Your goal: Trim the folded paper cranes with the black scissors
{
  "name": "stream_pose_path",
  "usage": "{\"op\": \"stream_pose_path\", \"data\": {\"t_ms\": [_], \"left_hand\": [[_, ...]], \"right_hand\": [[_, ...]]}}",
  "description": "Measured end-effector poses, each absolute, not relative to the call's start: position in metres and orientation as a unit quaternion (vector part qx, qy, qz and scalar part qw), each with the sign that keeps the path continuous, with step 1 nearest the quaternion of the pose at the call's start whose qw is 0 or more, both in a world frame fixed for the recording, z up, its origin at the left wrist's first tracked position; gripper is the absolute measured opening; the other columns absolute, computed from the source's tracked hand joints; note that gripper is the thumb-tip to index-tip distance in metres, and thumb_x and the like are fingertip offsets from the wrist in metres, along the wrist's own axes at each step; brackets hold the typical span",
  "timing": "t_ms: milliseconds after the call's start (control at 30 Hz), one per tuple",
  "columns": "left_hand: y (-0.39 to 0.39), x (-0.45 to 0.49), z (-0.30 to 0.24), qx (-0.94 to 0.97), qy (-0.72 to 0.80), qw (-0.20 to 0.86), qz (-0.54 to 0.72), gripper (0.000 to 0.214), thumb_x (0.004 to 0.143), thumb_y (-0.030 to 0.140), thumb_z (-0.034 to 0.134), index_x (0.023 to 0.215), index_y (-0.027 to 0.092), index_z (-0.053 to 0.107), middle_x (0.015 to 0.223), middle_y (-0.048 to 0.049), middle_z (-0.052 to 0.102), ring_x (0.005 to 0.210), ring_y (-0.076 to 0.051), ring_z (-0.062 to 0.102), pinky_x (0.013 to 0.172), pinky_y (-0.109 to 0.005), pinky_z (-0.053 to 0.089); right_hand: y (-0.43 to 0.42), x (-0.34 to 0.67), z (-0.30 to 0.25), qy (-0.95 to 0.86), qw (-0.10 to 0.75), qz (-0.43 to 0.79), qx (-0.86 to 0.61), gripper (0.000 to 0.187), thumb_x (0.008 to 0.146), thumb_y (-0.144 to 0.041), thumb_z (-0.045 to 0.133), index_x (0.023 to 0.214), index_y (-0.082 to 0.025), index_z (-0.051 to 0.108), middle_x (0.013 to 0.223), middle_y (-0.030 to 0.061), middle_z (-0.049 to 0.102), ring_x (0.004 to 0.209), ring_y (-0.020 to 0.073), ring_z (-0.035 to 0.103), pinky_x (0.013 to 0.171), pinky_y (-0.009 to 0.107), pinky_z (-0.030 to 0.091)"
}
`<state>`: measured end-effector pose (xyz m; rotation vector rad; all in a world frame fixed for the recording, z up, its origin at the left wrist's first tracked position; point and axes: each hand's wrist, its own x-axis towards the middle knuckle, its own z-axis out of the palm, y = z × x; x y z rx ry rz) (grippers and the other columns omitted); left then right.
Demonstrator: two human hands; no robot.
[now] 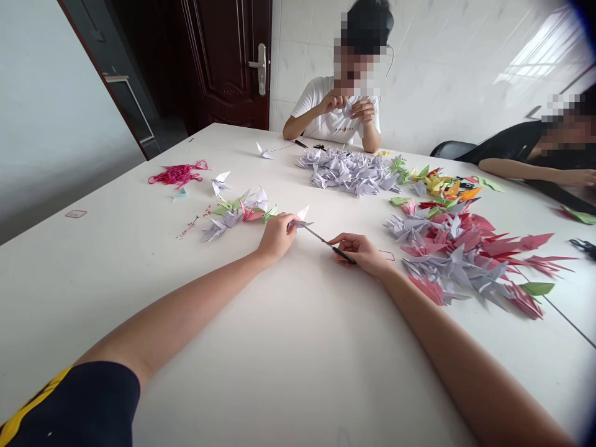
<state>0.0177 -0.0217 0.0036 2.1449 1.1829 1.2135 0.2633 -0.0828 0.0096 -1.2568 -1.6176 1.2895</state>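
Note:
My left hand [278,238] pinches a pale lavender folded-paper crane [302,223] above the middle of the table, its fingers partly covering it. In my right hand [361,251] is a black-handled awl [343,254], held low and slanted. Its thin metal shaft points up and left, and the tip meets the crane; whether it goes through the paper I cannot tell. Just beyond my left hand lies a small group of paper cranes [228,217] in lavender, green and pink. To the right of my right hand spreads a large heap of pink and lavender cranes [459,254].
A pile of lavender cranes [349,172] lies before a co-worker [342,112], whose hands hold a pale paper piece. Tangled magenta string [177,174] is at the left, with small red bits nearby. Another person [516,149] leans at the right edge. A dark seam crosses the white table [261,372].

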Motion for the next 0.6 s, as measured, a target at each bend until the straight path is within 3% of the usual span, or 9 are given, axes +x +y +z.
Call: {"op": "stream_pose_path", "data": {"t_ms": [600], "left_hand": [[-0.0221,0.0177,0.0035,0.766,0.419,0.202,0.444,0.027,0.083,0.004,0.052,0.095,0.018,0.072,0.092,-0.0045,0.071,0.078,-0.016,0.062,0.076,-0.028,0.049]], "right_hand": [[-0.0832,0.2627,0.0112,-0.619,0.353,0.508,-0.484,0.042,0.068,-0.045,0.083,0.098,-0.018,0.071,0.061,-0.0021,0.061,0.054,0.0118,0.055,0.048,0.024,0.042]]}}
